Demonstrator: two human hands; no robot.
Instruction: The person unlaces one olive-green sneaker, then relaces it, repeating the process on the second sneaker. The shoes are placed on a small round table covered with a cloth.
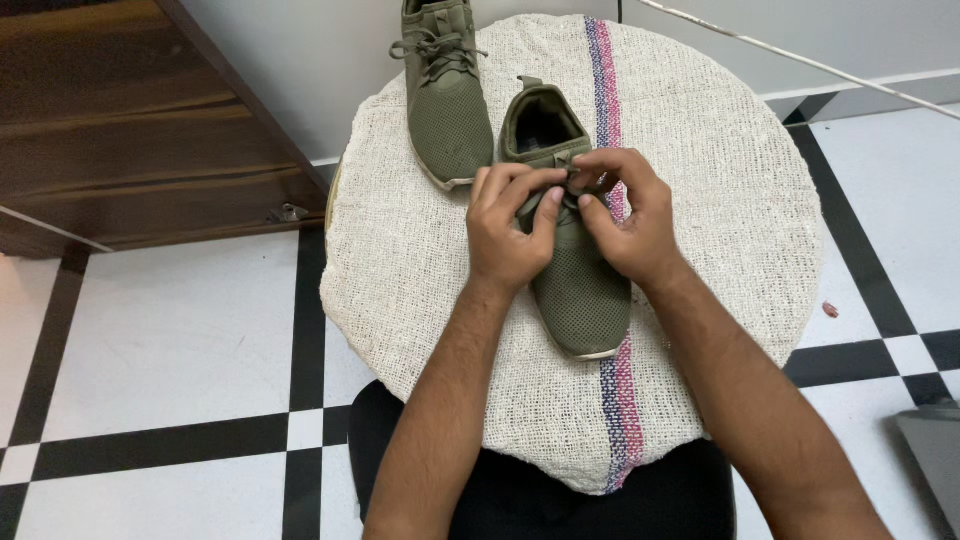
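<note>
A cloth-covered table (420, 270) is bearing two olive shoes. The near shoe (585, 300) is lying at its middle, toe toward the person; the far shoe (447, 110) is sitting just beside it. The left hand (510, 235) and right hand (625, 215) are both pinching the laces (572, 192) over the tongue; even tension on both ends looks wise.

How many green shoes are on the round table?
2. One green shoe lies mid-table under both hands, the left hand and right hand pinching its laces. The other shoe sits at the far left edge, its heel cut off by the picture.
</note>
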